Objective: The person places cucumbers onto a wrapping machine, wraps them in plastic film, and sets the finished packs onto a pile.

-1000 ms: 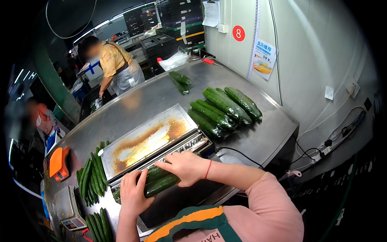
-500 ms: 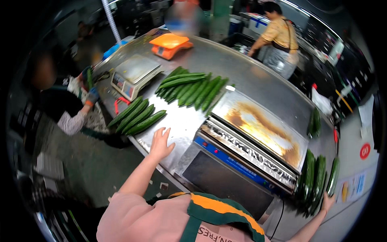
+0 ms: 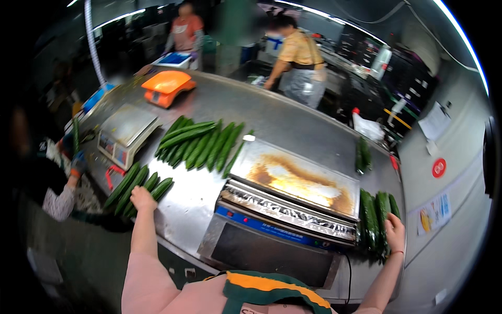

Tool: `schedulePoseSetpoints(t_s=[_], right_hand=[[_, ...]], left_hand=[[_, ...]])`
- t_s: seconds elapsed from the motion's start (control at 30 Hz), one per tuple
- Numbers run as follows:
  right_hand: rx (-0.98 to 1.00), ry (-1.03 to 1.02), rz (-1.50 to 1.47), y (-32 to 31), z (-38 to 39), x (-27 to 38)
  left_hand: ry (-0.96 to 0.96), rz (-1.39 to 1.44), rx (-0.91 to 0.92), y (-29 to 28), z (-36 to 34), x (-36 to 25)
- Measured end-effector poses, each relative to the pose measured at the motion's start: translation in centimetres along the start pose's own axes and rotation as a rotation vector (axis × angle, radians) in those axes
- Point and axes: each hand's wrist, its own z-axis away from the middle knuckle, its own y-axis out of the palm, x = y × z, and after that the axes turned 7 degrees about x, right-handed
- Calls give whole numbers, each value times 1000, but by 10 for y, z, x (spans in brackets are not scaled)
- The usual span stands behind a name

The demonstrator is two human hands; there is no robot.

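My left hand [image 3: 143, 200] has its fingers closed on a cucumber [image 3: 126, 192] in the front-left group on the steel table. My right hand [image 3: 395, 230] is at the film-wrapped cucumbers [image 3: 371, 220] on the right, fingers loosely bent and apart beside them, apparently holding nothing. Between my hands stands a wrapping machine [image 3: 272, 225] with a stained plate [image 3: 295, 175]. Loose cucumbers [image 3: 201, 141] lie in a row behind and left of it. Two more wrapped cucumbers [image 3: 364, 154] lie farther back at the right.
An orange scale [image 3: 164, 86] and a grey scale [image 3: 125, 131] stand on the table [image 3: 256, 107]. A gloved co-worker's arm [image 3: 63, 199] is at the left edge; two other people [image 3: 298, 57] work behind. A white bag [image 3: 371, 125] sits back right, beside a wall [image 3: 455, 157].
My hands have parted from the cucumbers they held at the machine, the left moving left to the loose group, the right to the wrapped pile. The view has swung leftward.
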Motion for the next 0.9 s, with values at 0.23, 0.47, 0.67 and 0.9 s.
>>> schedulePoseSetpoints(t_s=[0.23, 0.47, 0.67, 0.9], right_hand=[[296, -229, -254, 97, 22, 106], [609, -560, -396, 171, 46, 194], [779, -653, -510, 192, 43, 244], [588, -333, -665, 181, 1, 258]], left_hand=[[124, -111, 224, -15, -5, 3], [145, 555, 486, 13, -28, 27], [869, 2032, 801, -103, 99, -66], [1192, 2020, 997, -137, 222, -183]])
